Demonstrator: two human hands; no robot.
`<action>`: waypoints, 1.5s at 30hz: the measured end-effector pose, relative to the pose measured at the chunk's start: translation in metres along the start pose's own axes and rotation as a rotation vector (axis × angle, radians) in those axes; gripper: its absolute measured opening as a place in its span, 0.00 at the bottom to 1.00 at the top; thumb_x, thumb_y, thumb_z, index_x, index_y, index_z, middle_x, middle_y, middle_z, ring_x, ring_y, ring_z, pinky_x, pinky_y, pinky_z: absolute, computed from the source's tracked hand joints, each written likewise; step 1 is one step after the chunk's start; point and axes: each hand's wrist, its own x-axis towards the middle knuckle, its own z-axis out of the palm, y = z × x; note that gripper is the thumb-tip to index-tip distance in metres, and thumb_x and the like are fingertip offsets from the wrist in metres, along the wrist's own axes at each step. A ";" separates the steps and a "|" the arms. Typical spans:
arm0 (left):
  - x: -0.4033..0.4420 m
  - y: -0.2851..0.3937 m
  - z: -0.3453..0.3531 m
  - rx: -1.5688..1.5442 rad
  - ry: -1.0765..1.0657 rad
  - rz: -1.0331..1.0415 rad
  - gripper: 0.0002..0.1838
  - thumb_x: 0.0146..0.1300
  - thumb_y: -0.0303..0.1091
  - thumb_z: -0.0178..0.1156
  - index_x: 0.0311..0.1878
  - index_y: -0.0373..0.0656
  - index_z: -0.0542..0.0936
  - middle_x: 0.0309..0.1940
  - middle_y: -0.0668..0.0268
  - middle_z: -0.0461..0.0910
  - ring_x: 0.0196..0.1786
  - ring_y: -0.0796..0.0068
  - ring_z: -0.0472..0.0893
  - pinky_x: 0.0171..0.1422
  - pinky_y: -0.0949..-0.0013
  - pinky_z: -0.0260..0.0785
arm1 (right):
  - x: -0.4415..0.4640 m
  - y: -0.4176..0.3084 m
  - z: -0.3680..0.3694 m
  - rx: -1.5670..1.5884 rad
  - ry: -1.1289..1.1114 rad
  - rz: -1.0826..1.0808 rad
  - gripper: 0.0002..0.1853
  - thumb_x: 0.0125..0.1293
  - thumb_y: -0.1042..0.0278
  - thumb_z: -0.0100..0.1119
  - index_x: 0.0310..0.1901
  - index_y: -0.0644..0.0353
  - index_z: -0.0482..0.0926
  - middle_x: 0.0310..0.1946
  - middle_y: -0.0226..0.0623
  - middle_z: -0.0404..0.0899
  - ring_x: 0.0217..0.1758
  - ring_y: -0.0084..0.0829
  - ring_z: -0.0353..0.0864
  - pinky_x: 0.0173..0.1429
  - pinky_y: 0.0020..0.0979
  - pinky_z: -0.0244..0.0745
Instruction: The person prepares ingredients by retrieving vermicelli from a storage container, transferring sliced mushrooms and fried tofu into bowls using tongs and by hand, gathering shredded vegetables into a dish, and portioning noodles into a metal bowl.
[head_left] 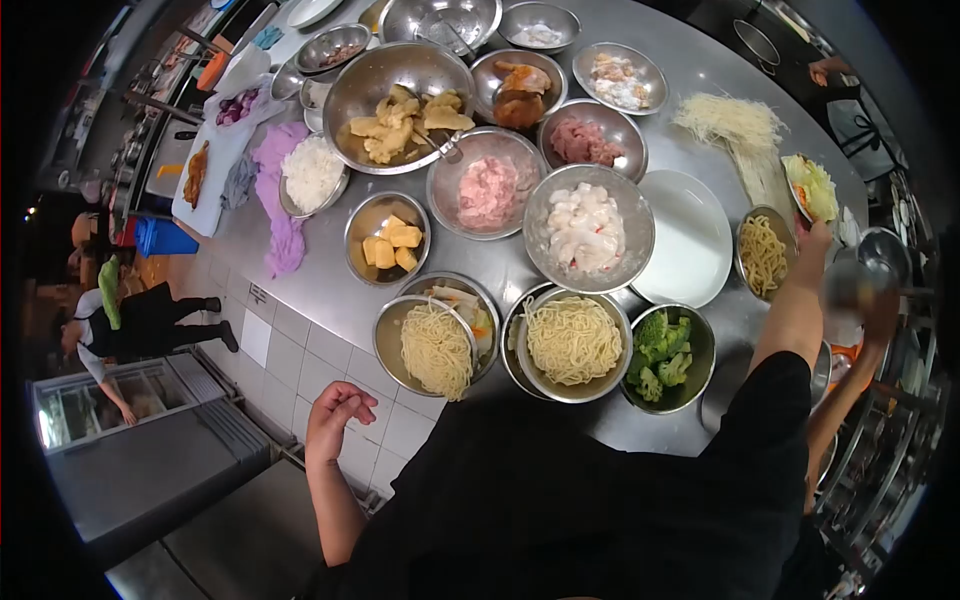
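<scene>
My right arm reaches across the steel table to its right side, where my right hand (817, 238) grips the near edge of a bowl of shredded cabbage (812, 187). The bowl is tilted, with some orange shreds at its side. Just left of that hand stands a bowl of thick yellow noodles (764, 256). My left hand (340, 412) hangs over the floor in front of the table, fingers curled in and nothing visible in them. Nearest to it is a bowl of thin noodles (437, 347), resting on another bowl of cut vegetables (480, 310).
Broccoli (660, 355), more noodles (573, 340), pale seafood-like pieces (588, 228), minced meat (488, 192) and tofu-like cubes (393, 243) fill bowls. Dry vermicelli (735, 125) lies beyond a white container (683, 240). A co-worker's hand (880, 312) moves beside a blurred bowl at right.
</scene>
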 end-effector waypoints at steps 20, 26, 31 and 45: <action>0.061 -0.001 -0.016 0.050 0.152 0.354 0.10 0.73 0.35 0.54 0.37 0.39 0.74 0.27 0.64 0.78 0.26 0.78 0.73 0.33 0.74 0.67 | -0.162 -0.082 0.018 -0.591 0.221 -0.236 0.19 0.71 0.51 0.49 0.32 0.59 0.78 0.24 0.30 0.78 0.20 0.26 0.77 0.21 0.29 0.68; 0.134 0.071 -0.016 0.087 0.091 0.503 0.09 0.72 0.35 0.55 0.40 0.39 0.77 0.26 0.66 0.78 0.26 0.80 0.73 0.32 0.75 0.65 | -0.358 -0.030 0.091 -0.541 -0.166 -0.520 0.10 0.72 0.64 0.49 0.46 0.58 0.78 0.32 0.32 0.81 0.24 0.22 0.77 0.25 0.24 0.70; 0.176 0.101 0.000 0.001 0.004 0.606 0.09 0.72 0.36 0.55 0.43 0.40 0.78 0.29 0.66 0.80 0.27 0.81 0.74 0.32 0.75 0.67 | -0.554 0.057 0.082 -0.565 -0.325 -0.493 0.15 0.67 0.79 0.45 0.51 0.58 0.77 0.35 0.32 0.81 0.32 0.21 0.78 0.35 0.25 0.73; 0.196 0.044 -0.021 -0.136 -0.131 0.507 0.12 0.74 0.39 0.54 0.39 0.40 0.75 0.27 0.64 0.79 0.23 0.82 0.74 0.27 0.77 0.65 | -0.744 0.160 -0.079 -0.861 0.154 -0.366 0.15 0.72 0.58 0.56 0.33 0.60 0.77 0.20 0.31 0.77 0.22 0.22 0.74 0.29 0.27 0.69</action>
